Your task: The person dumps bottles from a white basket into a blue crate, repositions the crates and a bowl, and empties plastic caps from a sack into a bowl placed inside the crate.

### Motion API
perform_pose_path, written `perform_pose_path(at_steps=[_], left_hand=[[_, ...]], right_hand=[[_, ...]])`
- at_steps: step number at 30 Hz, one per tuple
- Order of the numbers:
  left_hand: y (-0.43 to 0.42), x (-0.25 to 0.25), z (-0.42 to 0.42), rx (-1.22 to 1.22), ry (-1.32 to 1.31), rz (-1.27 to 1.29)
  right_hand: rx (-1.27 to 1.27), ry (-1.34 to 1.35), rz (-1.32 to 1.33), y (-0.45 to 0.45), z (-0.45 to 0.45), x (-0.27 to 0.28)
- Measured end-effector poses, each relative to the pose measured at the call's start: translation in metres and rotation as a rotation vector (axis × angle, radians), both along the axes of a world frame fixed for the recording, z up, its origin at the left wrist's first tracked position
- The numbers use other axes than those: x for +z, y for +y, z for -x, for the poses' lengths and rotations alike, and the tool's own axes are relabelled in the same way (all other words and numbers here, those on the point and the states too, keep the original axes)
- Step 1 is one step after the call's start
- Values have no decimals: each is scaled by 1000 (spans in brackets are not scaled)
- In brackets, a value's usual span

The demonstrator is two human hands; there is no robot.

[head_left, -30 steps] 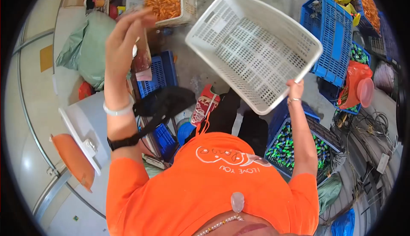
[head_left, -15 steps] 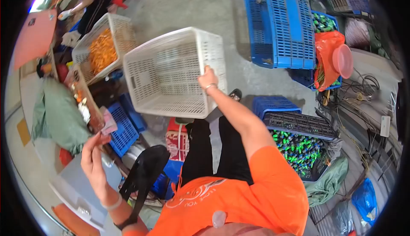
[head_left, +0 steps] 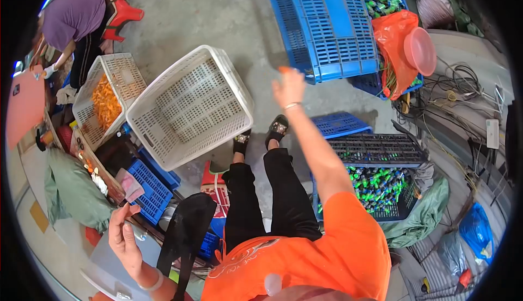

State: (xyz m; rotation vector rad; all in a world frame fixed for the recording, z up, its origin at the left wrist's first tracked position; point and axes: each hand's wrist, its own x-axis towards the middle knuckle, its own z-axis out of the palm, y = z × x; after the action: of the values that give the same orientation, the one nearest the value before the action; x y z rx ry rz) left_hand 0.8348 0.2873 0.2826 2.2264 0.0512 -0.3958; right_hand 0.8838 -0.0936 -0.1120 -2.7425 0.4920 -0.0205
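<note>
A large white plastic crate [head_left: 190, 110] stands tilted on the floor in front of me, its open side toward me and nothing seen inside. My right hand [head_left: 289, 90] is off to the crate's right, apart from it, near the big blue crate [head_left: 340, 29]. Its fingers look loosely spread, and a bit of orange shows at the fingertips; what that is I cannot make out. On the left, my left hand [head_left: 126, 241] is raised over a grey surface [head_left: 117, 255], fingers apart, with a reddish tip on one finger.
A white crate of orange pieces [head_left: 106, 102] sits left, near a person in purple [head_left: 76, 18] by a red stool [head_left: 122, 15]. Right are a crate of green-and-black pieces [head_left: 381, 186], an orange bag [head_left: 392, 45] and a pink basin [head_left: 419, 51]. Blue crates [head_left: 150, 192] lie lower left.
My right hand has let go of the white crate's rim and moved right. The crate now sits lower left and turned. My left hand remains raised on the left.
</note>
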Motion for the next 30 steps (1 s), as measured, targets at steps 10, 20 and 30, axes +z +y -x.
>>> perform_pose_path(at_steps=[10,20,30], left_hand=[[-48,-16,-13,-91,39,-2],[-69,7,-21,-30,84,113],[-78,19,-22,-91,36,179]], right_hand=[[-195,185,530,-110,-45,-60],[-331,158,142,-116,-32,94],[-350,103,-259,-185,-41,163]])
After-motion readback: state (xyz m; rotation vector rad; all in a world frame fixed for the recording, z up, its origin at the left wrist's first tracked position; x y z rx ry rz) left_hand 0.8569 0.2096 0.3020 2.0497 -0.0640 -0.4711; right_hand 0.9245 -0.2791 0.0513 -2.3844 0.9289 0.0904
